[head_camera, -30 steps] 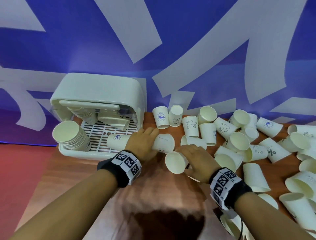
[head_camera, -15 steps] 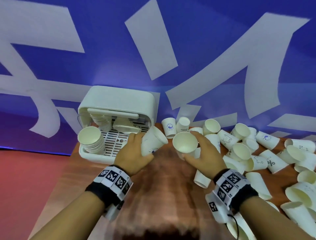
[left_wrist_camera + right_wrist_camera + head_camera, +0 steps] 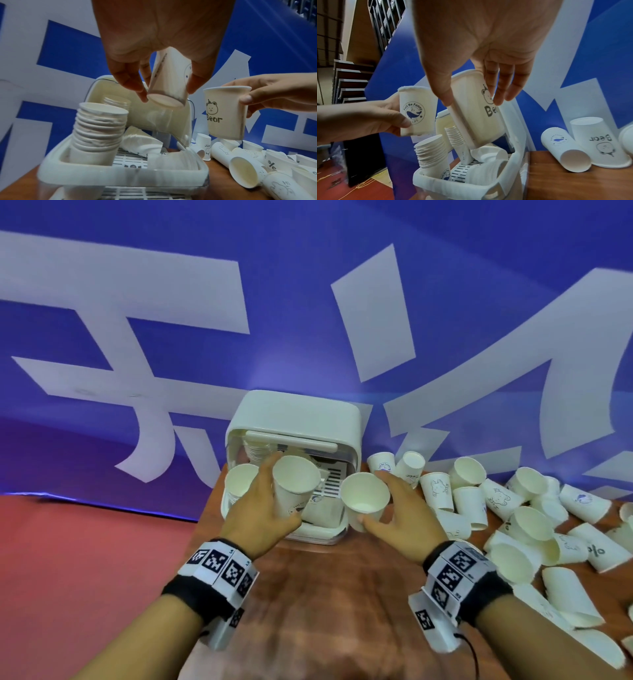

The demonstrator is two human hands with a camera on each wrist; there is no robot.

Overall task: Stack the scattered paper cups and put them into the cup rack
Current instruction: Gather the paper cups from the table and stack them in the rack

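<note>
Left hand [image 3: 154, 40]: your wrist is running off the top edge, leaving you only palm and fingers.
Whale cup [image 3: 169, 81]: your fingers are covering most of its print.
Cup rack [image 3: 291, 419]: both held cups are blocking your view of its interior.
Scattered cups [image 3: 609, 655]: the right edge is cutting several off.
</note>
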